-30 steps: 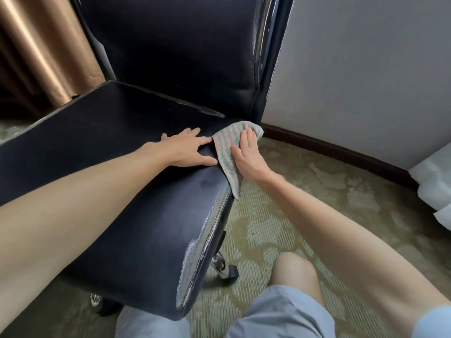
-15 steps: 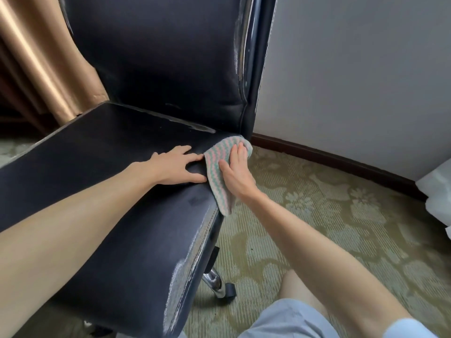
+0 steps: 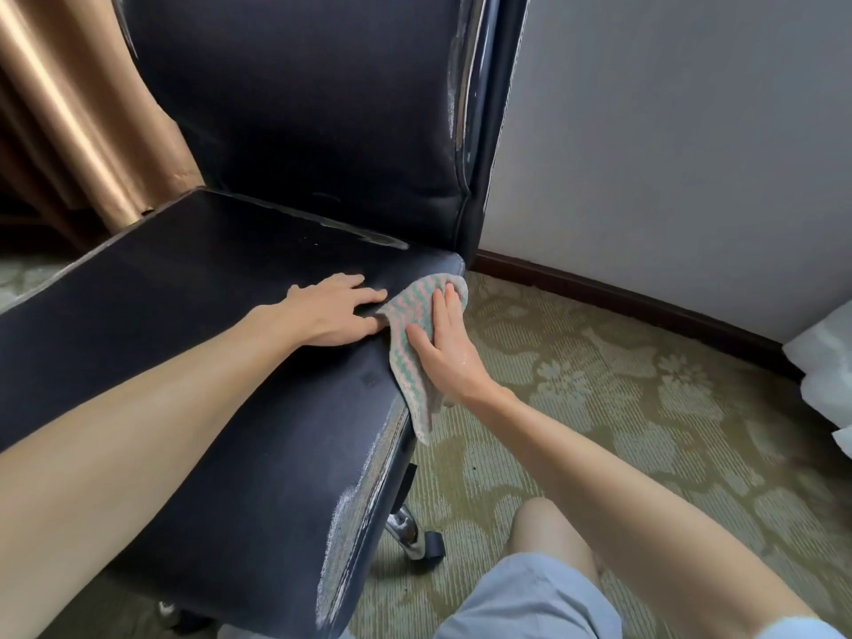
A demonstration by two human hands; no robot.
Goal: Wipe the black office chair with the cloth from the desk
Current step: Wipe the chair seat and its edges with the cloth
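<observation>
My right hand (image 3: 445, 348) lies flat, fingers (image 3: 449, 311) extended and together, pressing the cloth (image 3: 410, 343) against the right side edge of the black office chair (image 3: 221, 315), toward the far corner where seat meets backrest. The cloth is pinned under the palm, not gripped; its lower tail hangs free below the seat edge. My left hand (image 3: 329, 311) rests palm down on the seat top just beside the cloth, fingers spread and open, holding nothing and bracing the chair.

Change noted: over the last second both hands and the cloth keep the same station at that far right corner. Any stroke made in that interval is small; the shift across frames looks mostly like head movement, though I cannot separate the two with certainty. Judgement: wiping of this corner is in hand, and the task is well short of complete. The near right edge shows pale, scuffed patches, and the backrest seam likewise; whether that is dirt or worn covering I cannot tell.

Containers: none in view. The desk is out of frame. Surroundings are patterned carpet (image 3: 645, 408), a plain wall (image 3: 691, 131) and a curtain (image 3: 69, 108) at far left.
</observation>
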